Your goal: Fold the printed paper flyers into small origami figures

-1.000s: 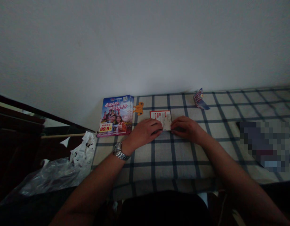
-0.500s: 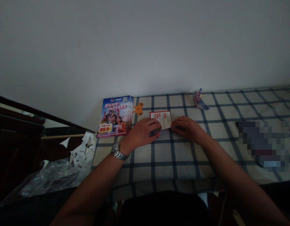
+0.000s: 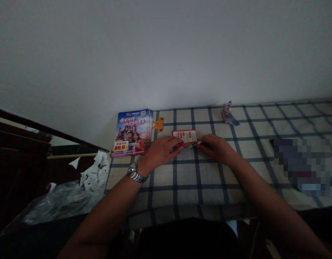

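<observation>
The leaflet [image 3: 185, 136] is shorter than before, its near edge folded up. The left hand [image 3: 160, 151] and right hand [image 3: 216, 147] pinch that fold with closed fingers.

Blue-checked cloth [image 3: 198, 176], red-white leaflet [image 3: 185, 136]

You sit in what looks like a home bedroom: a checked bedsheet [image 3: 198, 176] spread against a bare white wall [image 3: 166, 54].

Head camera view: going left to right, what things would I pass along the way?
Crumpled plastic bag → stack of flyers → orange cutout → red-and-white leaflet, pinched between left hand and right hand → small folded paper figure.
</observation>
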### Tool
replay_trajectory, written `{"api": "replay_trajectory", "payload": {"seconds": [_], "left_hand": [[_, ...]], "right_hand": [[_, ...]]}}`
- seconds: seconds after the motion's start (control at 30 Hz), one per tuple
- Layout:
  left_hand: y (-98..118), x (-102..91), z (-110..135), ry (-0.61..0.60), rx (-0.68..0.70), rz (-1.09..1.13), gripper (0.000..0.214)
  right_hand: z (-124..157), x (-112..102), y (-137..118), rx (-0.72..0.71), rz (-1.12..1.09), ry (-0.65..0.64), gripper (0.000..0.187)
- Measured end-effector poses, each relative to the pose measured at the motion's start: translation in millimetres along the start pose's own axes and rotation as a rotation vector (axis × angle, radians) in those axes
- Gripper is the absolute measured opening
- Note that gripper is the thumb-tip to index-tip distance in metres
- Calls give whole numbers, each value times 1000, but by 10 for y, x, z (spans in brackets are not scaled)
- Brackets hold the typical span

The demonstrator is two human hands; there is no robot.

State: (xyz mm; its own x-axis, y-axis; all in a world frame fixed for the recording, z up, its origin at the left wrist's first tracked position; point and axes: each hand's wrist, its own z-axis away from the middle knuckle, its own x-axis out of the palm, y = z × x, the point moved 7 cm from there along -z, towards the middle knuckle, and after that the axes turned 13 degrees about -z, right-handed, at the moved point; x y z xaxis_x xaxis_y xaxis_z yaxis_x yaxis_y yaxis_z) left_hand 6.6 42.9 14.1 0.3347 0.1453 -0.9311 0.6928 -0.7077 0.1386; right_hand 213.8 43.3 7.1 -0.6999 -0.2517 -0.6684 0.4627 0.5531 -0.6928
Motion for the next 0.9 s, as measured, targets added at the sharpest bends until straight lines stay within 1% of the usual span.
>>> {"api": "replay_trajectory", "payload": {"seconds": [0.13, 0.23, 0.5, 0.63, 0.9], "left_hand": [[-14, 17, 5, -5, -4, -6, 29], [-9, 7, 2, 13, 4, -11, 30], [-32, 40, 22, 3, -44, -16, 34], [-34, 24, 12, 15, -61, 31, 34], [-36, 19, -51, -18, -81, 134, 34]], "right_hand": [[2, 3, -23, 5, -23, -15, 10], [9, -2, -11, 15, -16, -1, 11], [31, 0, 43, 123, -27, -1, 14], [33, -5, 64, 180, -66, 4, 13], [22, 12, 107, 248, -84, 32, 20]]}}
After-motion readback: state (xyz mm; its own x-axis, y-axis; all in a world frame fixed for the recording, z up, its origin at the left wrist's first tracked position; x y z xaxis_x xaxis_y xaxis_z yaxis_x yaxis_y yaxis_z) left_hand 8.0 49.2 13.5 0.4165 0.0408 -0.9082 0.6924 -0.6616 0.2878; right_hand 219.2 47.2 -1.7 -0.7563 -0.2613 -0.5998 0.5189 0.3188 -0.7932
